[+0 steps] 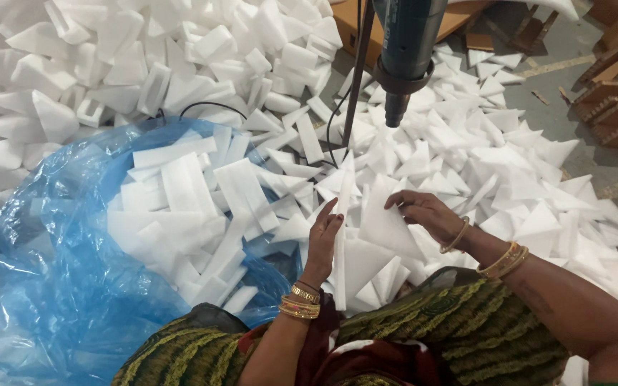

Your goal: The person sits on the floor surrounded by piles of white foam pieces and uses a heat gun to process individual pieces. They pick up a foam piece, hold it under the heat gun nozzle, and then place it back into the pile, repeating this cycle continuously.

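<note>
Foam strip [340,236], lower end seemingly hidden.

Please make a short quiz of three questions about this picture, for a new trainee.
1. True or false: the left hand holds a long white foam strip standing on edge.
2. What does the right hand touch? A) a triangular foam sheet B) the hanging tool C) the plastic bag
3. Fill in: the blue plastic bag holds white foam ____.

Key: 1 true; 2 A; 3 strips.
</note>
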